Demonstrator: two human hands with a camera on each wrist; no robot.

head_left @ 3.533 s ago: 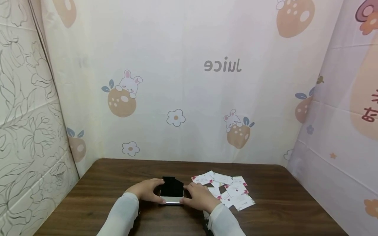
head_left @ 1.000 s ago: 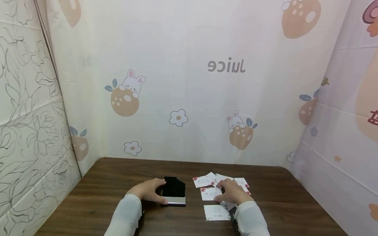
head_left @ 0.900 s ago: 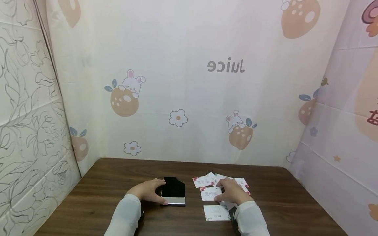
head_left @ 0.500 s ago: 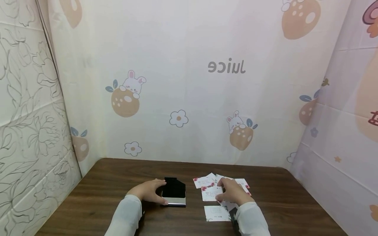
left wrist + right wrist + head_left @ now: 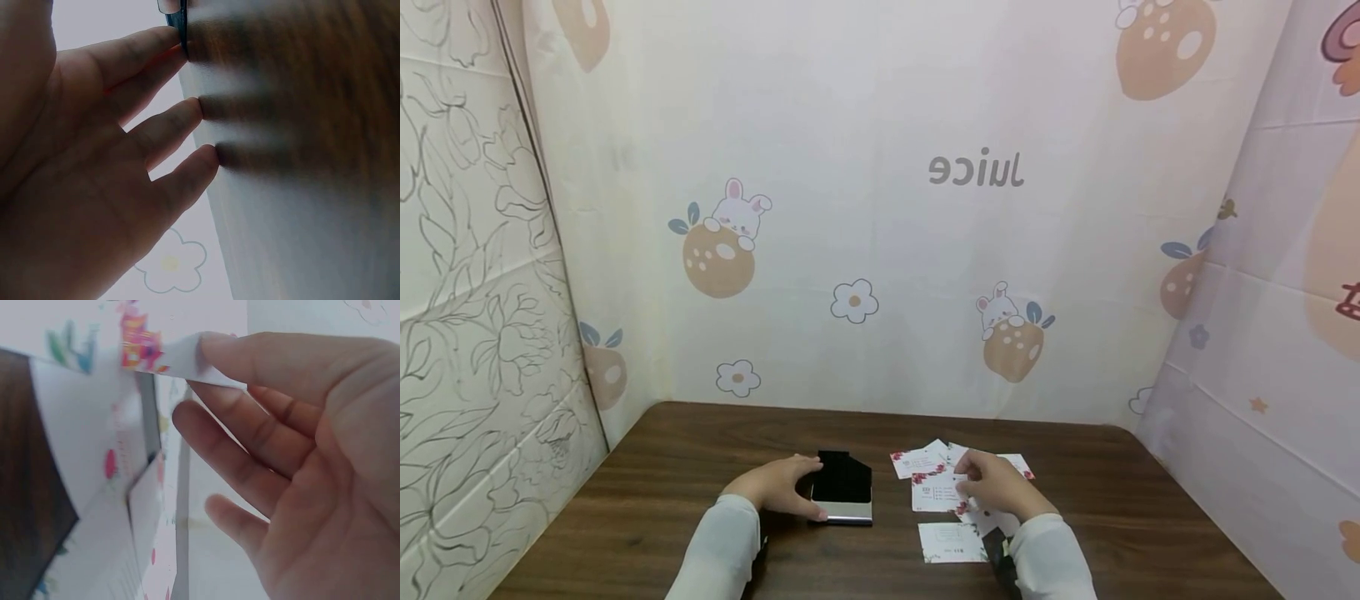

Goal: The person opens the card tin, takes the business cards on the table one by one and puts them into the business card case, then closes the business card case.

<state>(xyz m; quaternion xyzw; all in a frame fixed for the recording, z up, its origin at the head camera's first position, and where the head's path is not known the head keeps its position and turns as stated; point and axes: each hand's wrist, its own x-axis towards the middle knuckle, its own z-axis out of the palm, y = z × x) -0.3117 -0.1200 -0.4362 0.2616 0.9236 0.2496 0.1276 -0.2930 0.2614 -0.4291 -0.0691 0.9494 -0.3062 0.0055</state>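
Note:
A flat business card case (image 5: 842, 487), black with a silver front band, lies left of the cards in the head view. My left hand (image 5: 777, 486) rests at its left side, thumb at the front corner and index finger near the back. In the left wrist view its fingers (image 5: 175, 128) are nearly straight, tips at the tabletop, one beside the case's dark edge (image 5: 181, 28). My right hand (image 5: 1000, 486) pinches a white business card with red flowers (image 5: 181, 359) between thumb and forefinger, as the right wrist view shows. The other fingers are loosely bent.
Several flowered business cards overlap under and behind my right hand, including a card (image 5: 915, 462) at the back left. A separate card (image 5: 953, 543) lies in front. Everything sits on a brown wooden table (image 5: 700, 450), with a patterned curtain (image 5: 865, 208) behind it.
My right hand has moved from the case to the cards and has just shifted slightly right, its fingertips on a card. A card now lies separately in front. The left hand stays by the case.

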